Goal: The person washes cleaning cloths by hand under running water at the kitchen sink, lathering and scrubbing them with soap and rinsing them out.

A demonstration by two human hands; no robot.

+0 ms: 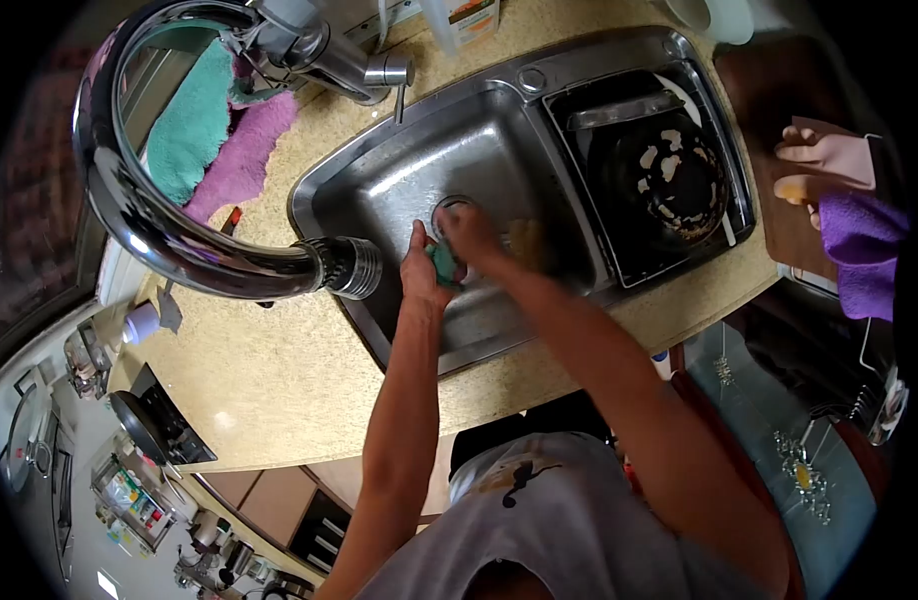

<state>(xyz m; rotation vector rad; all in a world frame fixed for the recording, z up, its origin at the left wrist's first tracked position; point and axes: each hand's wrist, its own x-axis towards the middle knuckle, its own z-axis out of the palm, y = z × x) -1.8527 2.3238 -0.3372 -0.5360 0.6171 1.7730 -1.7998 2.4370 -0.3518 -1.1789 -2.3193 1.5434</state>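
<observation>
Over the left basin of the steel sink [394,180], my left hand [425,275] is closed on a small green piece of cloth or pad [444,262], palm turned inward. My right hand [469,235] is right beside it, near the drain [449,212]. Motion smears its fingers, so whether it grips anything does not show. A blurred yellowish thing [526,243] lies in the basin to the right of my hands. What is between the two hands is mostly hidden.
The chrome faucet [109,190] arches at the left. A dark pan [669,185] with worn patches sits in the rack [624,265] on the right. Teal [194,125] and pink cloths [244,155] lie behind. Rubber gloves [829,160] and a purple cloth [859,245] are at far right.
</observation>
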